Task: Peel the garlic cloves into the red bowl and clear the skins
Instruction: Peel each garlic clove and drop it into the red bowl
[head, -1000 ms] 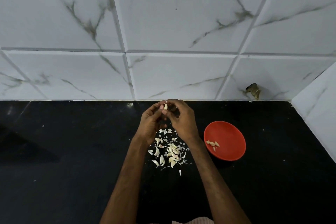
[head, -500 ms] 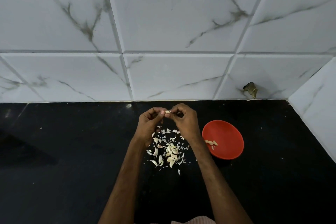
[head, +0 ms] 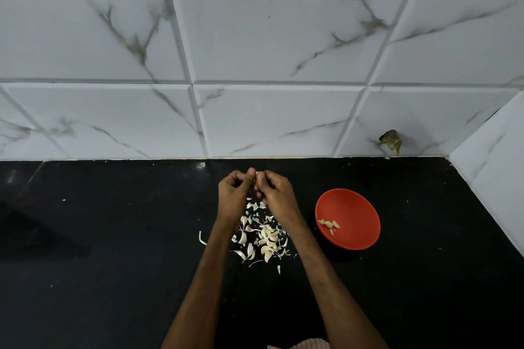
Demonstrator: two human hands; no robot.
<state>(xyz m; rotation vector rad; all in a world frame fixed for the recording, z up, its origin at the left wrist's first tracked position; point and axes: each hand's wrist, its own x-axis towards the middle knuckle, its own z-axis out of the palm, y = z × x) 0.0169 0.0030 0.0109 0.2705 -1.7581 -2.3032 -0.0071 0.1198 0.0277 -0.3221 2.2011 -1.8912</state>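
My left hand (head: 234,194) and my right hand (head: 276,194) meet fingertip to fingertip above the black counter. Together they pinch one small garlic clove (head: 257,173), of which only a pale sliver shows between the thumbs. Below the hands lies a loose pile of garlic cloves and skins (head: 265,238) on the counter. The red bowl (head: 348,219) stands to the right of the pile, with a few peeled cloves (head: 329,224) at its left inner side.
The black counter (head: 113,249) ends at a white marble-tiled wall (head: 269,51) at the back and a side wall (head: 493,167) at the right. A single stray skin (head: 202,238) lies left of my left forearm. A dark chipped hole (head: 391,141) marks the wall.
Both hands stay together on the clove and have closed tighter over it, so less of the clove shows. Pile and bowl have not moved.
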